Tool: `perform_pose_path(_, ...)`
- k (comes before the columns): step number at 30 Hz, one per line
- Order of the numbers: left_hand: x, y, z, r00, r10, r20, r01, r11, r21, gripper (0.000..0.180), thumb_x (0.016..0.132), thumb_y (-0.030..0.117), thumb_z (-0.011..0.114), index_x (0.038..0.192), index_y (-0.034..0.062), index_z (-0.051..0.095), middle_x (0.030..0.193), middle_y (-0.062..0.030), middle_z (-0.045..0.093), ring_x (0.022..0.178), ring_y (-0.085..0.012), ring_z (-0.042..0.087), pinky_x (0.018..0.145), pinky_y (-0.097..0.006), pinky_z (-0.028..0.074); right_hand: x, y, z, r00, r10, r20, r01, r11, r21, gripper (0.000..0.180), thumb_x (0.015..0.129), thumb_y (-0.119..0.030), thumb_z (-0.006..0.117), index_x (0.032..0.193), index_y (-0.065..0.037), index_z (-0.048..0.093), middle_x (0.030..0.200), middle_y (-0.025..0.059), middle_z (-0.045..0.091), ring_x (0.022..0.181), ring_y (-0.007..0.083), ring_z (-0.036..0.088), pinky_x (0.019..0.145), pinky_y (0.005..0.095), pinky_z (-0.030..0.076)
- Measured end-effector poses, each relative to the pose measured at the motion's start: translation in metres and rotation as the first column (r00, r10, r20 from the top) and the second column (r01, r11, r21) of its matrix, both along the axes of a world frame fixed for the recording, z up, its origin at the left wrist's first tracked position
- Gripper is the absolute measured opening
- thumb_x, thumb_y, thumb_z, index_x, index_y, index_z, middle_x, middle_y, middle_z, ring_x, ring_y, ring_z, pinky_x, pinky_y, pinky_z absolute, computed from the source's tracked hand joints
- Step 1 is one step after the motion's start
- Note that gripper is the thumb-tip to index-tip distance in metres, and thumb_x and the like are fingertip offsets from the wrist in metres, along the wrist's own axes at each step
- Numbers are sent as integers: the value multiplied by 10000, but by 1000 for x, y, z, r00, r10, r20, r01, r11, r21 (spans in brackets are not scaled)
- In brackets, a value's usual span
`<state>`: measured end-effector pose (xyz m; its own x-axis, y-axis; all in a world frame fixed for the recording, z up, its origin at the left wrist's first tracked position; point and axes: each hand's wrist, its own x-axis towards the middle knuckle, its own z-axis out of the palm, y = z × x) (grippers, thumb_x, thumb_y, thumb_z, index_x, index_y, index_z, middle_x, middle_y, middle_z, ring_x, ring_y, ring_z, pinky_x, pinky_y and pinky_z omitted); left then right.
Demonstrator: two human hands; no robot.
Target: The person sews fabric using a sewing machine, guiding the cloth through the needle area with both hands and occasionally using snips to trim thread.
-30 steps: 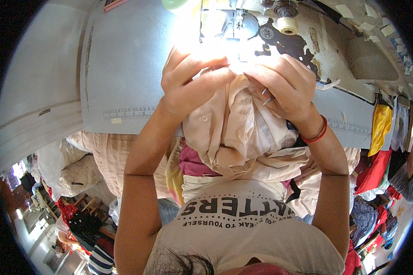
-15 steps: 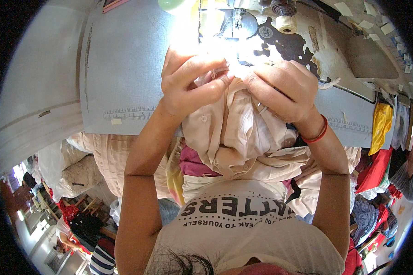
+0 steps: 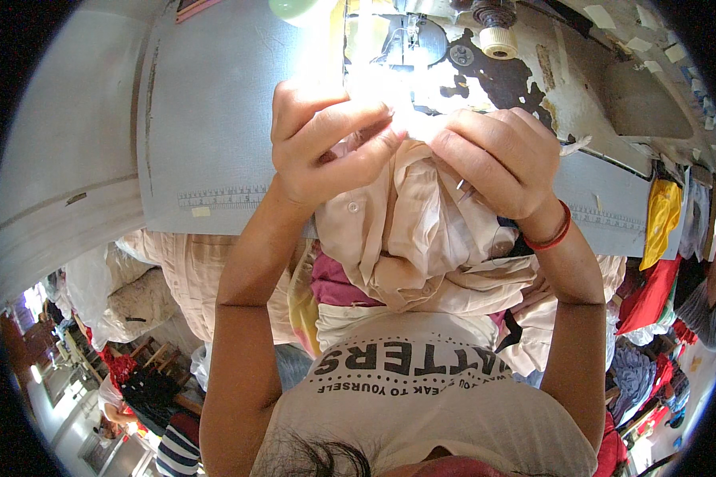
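Just below the worn grey sewing machine (image 3: 485, 71), both hands, left (image 3: 326, 143) and right (image 3: 493, 163), are pinching the bunched pale pink cotton garment (image 3: 422, 238) over the grey counter (image 3: 215, 119).

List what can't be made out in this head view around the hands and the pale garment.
- Needle area of the sewing machine: washed out by lamp glare.
- Garment edge pinched between left hand and right hand: lost in the same glare and behind fingers.
- Thin metal tool under the right hand: mostly covered by the palm; kind unclear.
- Lower part of the pale pink garment: bunched, shape unreadable.
- Green object: cut off by the top edge.
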<state>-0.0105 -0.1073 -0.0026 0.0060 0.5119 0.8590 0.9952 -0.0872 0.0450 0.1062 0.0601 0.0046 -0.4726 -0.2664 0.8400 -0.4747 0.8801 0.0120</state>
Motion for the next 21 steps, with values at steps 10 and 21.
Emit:
perform_pose_path(10,1,0,-1,1000,-8,-17,8,1000,-1,148,638,89,719,740,157,636,849,-1,610,790,-181,499,668,-344,417,1,-1,2,1000,-6,16,6,1000,13,162,640,-221,619,774,-130,608,730,-9,577,557,91,527,430,197,389)
perform_pose_path(21,1,5,-4,996,7,86,-13,997,73,212,570,157,725,743,232,631,852,59,618,781,-125,506,651,-277,344,0,-1,1,1000,7,-8,-7,1000,-21,179,582,-179,624,749,-118,602,699,-5,563,553,97,527,423,197,395)
